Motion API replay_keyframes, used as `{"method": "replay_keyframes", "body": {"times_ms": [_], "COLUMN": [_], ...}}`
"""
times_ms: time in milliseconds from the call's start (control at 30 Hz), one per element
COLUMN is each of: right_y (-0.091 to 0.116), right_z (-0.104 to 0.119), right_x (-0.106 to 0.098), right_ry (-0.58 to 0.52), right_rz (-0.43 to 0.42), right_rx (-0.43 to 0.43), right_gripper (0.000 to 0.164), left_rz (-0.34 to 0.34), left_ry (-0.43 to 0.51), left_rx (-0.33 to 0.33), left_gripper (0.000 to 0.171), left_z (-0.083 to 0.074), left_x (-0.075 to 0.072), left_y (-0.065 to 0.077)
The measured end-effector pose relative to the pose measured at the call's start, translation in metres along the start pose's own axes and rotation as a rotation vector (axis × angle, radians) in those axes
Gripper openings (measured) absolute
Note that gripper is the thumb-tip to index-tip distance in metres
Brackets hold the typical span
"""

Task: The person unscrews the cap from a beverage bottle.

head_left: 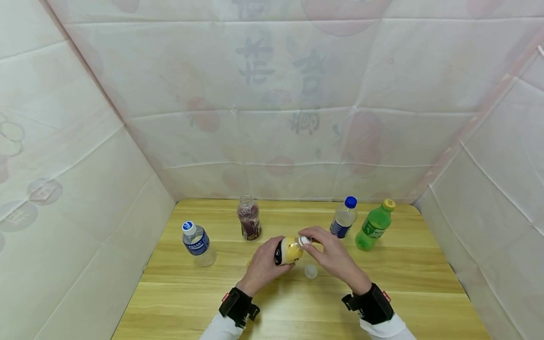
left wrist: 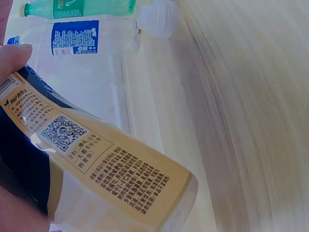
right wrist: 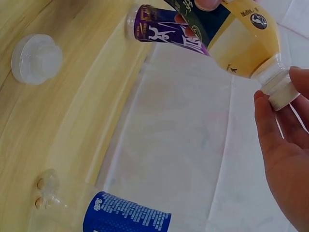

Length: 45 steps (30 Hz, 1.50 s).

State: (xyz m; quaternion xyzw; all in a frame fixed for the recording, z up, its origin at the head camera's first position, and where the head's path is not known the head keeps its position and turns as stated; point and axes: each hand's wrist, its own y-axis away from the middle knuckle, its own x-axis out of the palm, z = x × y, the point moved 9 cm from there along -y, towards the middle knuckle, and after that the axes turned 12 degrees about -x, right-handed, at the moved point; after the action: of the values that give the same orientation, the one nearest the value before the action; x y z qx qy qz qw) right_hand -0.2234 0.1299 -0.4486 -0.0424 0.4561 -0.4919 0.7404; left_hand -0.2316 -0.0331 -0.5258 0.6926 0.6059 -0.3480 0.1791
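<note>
My left hand (head_left: 262, 267) grips a yellow-and-black labelled drink bottle (head_left: 292, 251) around its body, tilted with its neck to the right. With thumb and fingers, my right hand (head_left: 333, 258) pinches the white cap (right wrist: 284, 94) at the bottle's neck. Whether the cap is screwed tight or loose, I cannot tell. A round translucent lid (head_left: 311, 271) lies on the table just below the two hands. In the left wrist view the bottle's label (left wrist: 125, 169) shows printed text and a square code.
On the wooden table (head_left: 178, 302) stand a blue-labelled bottle (head_left: 197, 243) at left, an uncapped purple-labelled bottle (head_left: 249, 219) behind, and at right a blue-capped clear bottle (head_left: 344, 218) beside a green bottle (head_left: 374, 226). Pale sheets (head_left: 276, 141) enclose the table's back and sides.
</note>
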Motion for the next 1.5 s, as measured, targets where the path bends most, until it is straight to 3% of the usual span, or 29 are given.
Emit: {"method": "replay_keyframes", "body": {"times_ms": [167,267,433,533,667,900,1100,1300,1500], "right_y": [-0.001,0.0,0.0,-0.002,-0.002,-0.002,0.003,0.014,0.028], "right_z": [0.0,-0.004,-0.005,0.0,0.003,0.006,0.007,-0.001,-0.014], "right_x": [0.003,0.002,-0.005,-0.009,-0.01,-0.008,-0.013,-0.019,-0.016], "right_ry": [-0.05,-0.042,0.081,0.163,0.192,0.153,0.16,0.193,0.245], "right_rz": [0.007,-0.024,-0.104,-0.152,-0.171,-0.147,-0.178,-0.19,-0.139], "right_rx": [0.017,0.08,0.15,0.113,0.046,-0.034,-0.109,-0.106,-0.08], "right_gripper": [0.044,0.053,0.047,0.034,0.026,0.027,0.036,0.038,0.034], "left_rz": [-0.006,0.004,0.014,0.012,0.016,0.02,0.003,-0.006,0.0], "left_ry": [0.003,0.013,0.019,0.014,0.011,0.012,0.029,0.05,0.091], "left_rx": [0.009,-0.004,-0.021,-0.02,-0.024,-0.023,-0.023,-0.052,-0.081], "left_gripper": [0.072,0.072,0.072,0.072,0.073,0.074,0.074,0.073,0.071], "left_z": [0.0,0.0,-0.001,-0.002,-0.001,0.0,0.002,0.008,0.011], "left_x": [0.0,0.001,0.002,0.002,0.002,0.001,-0.001,-0.002,-0.005], "left_y": [0.0,0.0,-0.001,-0.001,-0.001,0.0,-0.001,-0.001,0.0]}}
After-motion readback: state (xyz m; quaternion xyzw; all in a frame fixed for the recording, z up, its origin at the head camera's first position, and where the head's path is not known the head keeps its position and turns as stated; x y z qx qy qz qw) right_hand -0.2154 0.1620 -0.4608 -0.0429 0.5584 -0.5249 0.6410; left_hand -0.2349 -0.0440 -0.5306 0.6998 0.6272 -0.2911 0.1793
